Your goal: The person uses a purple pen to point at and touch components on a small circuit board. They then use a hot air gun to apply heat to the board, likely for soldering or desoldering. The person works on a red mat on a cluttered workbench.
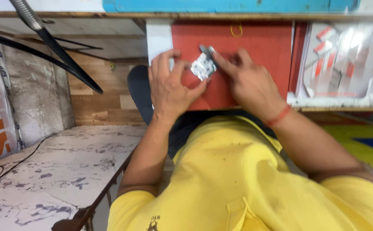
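Near the far edge of the red mat [255, 47], the left hand [169, 83] and right hand [246, 81] pinch a small silver part [203, 66] between fingertips.

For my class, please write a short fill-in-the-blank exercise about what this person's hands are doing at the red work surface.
1. Both hands grip a small silver metal part over a mat coloured ____.
2. The right hand has a red band around its ____.
3. The left hand touches the part from the picture's ____ side.
4. The person's shirt is ____.

Missing words: red; wrist; left; yellow
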